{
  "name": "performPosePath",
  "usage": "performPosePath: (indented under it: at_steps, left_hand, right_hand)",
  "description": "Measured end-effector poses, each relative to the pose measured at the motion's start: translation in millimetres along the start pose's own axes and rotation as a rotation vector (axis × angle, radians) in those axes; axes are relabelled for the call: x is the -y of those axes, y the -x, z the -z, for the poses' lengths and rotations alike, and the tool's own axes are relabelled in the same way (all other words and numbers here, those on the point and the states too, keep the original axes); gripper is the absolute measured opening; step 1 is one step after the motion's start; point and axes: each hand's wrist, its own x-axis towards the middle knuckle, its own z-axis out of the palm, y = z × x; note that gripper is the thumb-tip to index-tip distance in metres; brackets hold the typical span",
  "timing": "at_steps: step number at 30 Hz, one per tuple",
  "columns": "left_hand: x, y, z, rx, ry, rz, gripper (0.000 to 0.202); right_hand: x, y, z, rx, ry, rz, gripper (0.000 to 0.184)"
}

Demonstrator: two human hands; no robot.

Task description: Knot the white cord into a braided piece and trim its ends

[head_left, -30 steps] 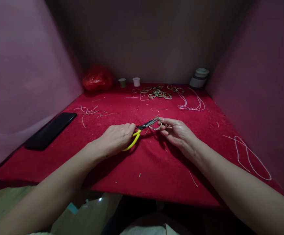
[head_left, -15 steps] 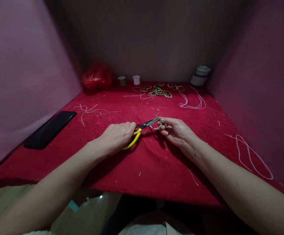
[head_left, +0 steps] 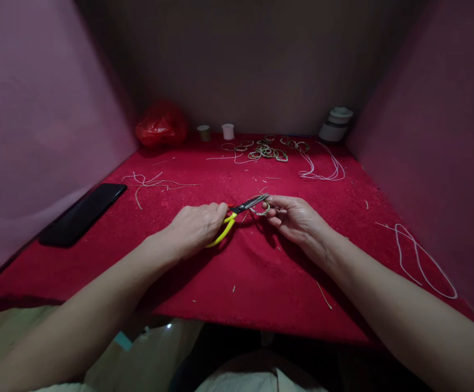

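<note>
My left hand [head_left: 196,226] is closed round the yellow handles of a pair of scissors [head_left: 237,215], whose dark blades point right. Their tips meet a small braided cord bracelet [head_left: 260,209], pinched between the thumb and fingers of my right hand [head_left: 296,218]. Both hands hover just over the red cloth [head_left: 240,261] at the table's middle. Whether the blades are apart or together is too small to see.
A black phone [head_left: 84,212] lies at the left. Far back are a red plastic bag [head_left: 161,126], two small spools [head_left: 216,132], a white container [head_left: 334,125] and a pile of bracelets [head_left: 267,151]. Loose white cords [head_left: 420,258] lie at the right, short offcuts everywhere.
The view has tilted slightly, so everything sits a little higher in the frame. The hands, scissors and bracelet keep the same pose.
</note>
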Motion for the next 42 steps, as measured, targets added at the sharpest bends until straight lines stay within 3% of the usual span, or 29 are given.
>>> performPosePath:
  at_steps: [8,12,14,16,20,24,42]
  left_hand:
    - [9.9,1.9,-4.3,-0.038,0.098,0.023,0.021]
    - [21.7,6.4,-1.9,-0.038,0.542,-0.019,0.014]
    - [23.4,11.6,3.0,0.053,0.826,-0.155,0.016]
    - [21.2,16.9,8.3,0.228,1.083,-0.207,0.014]
    - [12.9,20.5,11.6,0.451,1.315,-0.235,0.013]
    - [9.7,15.1,7.7,0.486,1.336,-0.220,0.013]
    - [4.1,6.6,-0.3,0.411,1.273,-0.235,0.016]
  right_hand:
    - [1.0,-2.3,3.3,0.034,-0.015,-0.002,0.010]
    - [4.1,-2.5,4.8,0.026,-0.042,-0.013,0.010]
    - [4.8,-2.6,5.5,0.028,-0.054,-0.018,0.010]
    - [4.9,-2.7,5.8,0.038,-0.063,-0.013,0.011]
    - [4.9,-2.3,4.6,0.030,-0.056,-0.002,0.012]
    - [5.5,-1.1,2.6,0.017,-0.061,0.003,0.014]
    - [4.1,-1.7,4.0,0.042,-0.102,-0.025,0.011]
